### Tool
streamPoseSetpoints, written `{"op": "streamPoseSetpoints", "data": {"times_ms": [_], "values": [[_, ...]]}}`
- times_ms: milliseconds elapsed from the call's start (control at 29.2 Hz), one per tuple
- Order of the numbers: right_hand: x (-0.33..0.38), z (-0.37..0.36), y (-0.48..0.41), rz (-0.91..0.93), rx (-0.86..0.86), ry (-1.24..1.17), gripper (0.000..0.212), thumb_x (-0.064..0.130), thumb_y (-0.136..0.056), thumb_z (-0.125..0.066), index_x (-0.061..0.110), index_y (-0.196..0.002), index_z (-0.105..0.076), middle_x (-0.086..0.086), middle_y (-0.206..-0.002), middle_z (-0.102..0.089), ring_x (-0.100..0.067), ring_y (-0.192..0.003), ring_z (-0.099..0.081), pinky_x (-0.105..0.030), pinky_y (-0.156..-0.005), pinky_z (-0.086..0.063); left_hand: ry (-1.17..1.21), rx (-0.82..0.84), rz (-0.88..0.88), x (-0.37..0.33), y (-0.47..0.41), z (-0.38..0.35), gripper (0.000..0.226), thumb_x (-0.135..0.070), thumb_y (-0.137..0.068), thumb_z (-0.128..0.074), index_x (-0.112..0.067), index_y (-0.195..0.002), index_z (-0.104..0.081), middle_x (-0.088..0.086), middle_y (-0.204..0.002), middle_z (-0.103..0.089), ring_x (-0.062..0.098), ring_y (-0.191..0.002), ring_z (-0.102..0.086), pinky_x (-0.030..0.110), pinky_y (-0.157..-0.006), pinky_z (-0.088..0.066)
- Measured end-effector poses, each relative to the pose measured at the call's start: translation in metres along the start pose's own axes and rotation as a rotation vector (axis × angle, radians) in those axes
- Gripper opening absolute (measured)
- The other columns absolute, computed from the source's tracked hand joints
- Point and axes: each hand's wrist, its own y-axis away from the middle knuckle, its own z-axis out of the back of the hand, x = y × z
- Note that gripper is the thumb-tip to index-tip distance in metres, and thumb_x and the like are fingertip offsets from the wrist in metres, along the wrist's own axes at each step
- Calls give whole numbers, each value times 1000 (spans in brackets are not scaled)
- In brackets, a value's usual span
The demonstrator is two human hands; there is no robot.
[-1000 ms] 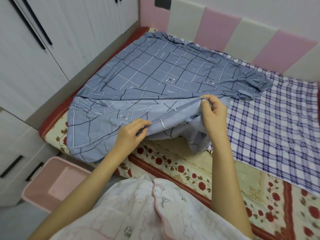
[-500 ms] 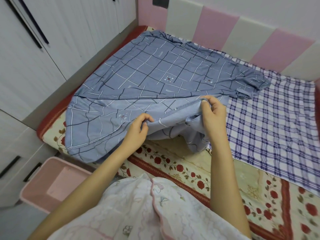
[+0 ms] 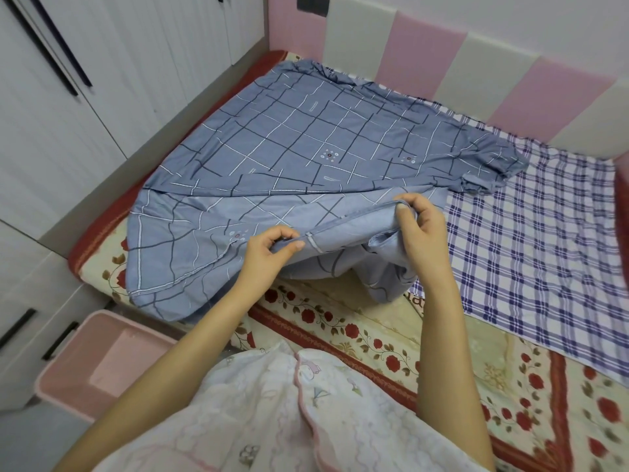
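Evidently your left hand (image 3: 269, 248) and right hand (image 3: 420, 226) pinched the blue cover (image 3: 289, 137) by its hem, fingers curled, perhaps to spread its opening.

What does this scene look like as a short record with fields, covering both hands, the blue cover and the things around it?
Work: blue cover spread out, its near edge raised
Left hand: pinches the cover's near hem
Right hand: grips the same hem farther right
Beneath: rose-patterned mat, with a purple checked sheet on the right
Floor: pink basket, lower left
Around: white wardrobe on the left, pink and cream padded wall behind
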Motion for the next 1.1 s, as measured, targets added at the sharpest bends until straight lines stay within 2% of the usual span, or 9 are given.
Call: {"op": "streamPoseSetpoints", "data": {"times_ms": [103,240,377,514,617,823,925,1028,1097], "values": [[-3,5,2,35,34,72,21,5,-95,-48,22,-90,-59,15,-84,-59,8,-76,-51,-9,-70,-39,4,-95,12,-5,0,4,19,-5,-81,-69,-23,-76,-66,-19,-73,-67,-5,-74,-57,12,-73,-44],[-10,7,3,-9,41,93,23,6,-95,-51,26,-91,-63,9,-94,-64,7,-83,-56,-10,-75,-41,-26,-179,-40,-15,-1,10,10,-1,-78,-71,-10,-77,-69,-8,-77,-67,-3,-77,-61,10,-77,-44],[-9,2,1,35,-4,117,17,8,-91,-54,20,-91,-65,2,-98,-58,7,-89,-54,-9,-80,-39,-34,-168,-50,-18,-4,15,15,0,-76,-73,-15,-76,-70,-3,-78,-69,4,-78,-64,14,-76,-48],[-7,-1,-4,-25,8,133,20,9,-93,-50,24,-86,-61,10,-82,-59,-1,-76,-52,-22,-74,-41,-70,-156,-31,-16,-7,18,22,-3,-76,-74,-23,-75,-67,-14,-74,-68,4,-76,-63,18,-75,-49],[-5,-3,-6,-11,10,162,30,10,-94,-45,35,-80,-55,14,-73,-55,-3,-68,-48,-26,-69,-39,-96,-155,-40,-20,-10,20,23,-6,-75,-76,-25,-81,-63,-12,-78,-62,5,-73,-54,16,-70,-45],[7,-7,-7,-71,-80,-174,27,7,-94,-38,25,-79,-52,12,-70,-48,1,-61,-42,-17,-61,-36,-436,-1,-234,-7,-14,25,19,5,-75,-67,-10,-86,-70,-13,-82,-59,8,-75,-55,17,-67,-45],[15,-7,-8,-181,-120,-372,23,8,-87,-38,21,-72,-50,15,-58,-48,-2,-54,-42,-17,-52,-36,-507,-35,-173,10,-14,25,21,7,-74,-63,-6,-88,-72,-5,-82,-61,12,-75,-57,24,-69,-47],[18,-2,-12,-264,-265,-656,30,3,-90,-33,17,-68,-47,11,-54,-47,-5,-51,-43,-20,-50,-37,-456,-100,-79,18,-15,30,20,2,-80,-62,-9,-93,-72,-2,-88,-66,9,-79,-59,15,-73,-47],[13,2,-16,-269,-438,-625,28,4,-89,-36,18,-69,-49,11,-54,-47,-2,-48,-43,-19,-50,-37,-413,-122,-36,15,-18,34,19,0,-83,-61,-10,-95,-72,-4,-87,-66,2,-80,-59,8,-75,-46]]}}
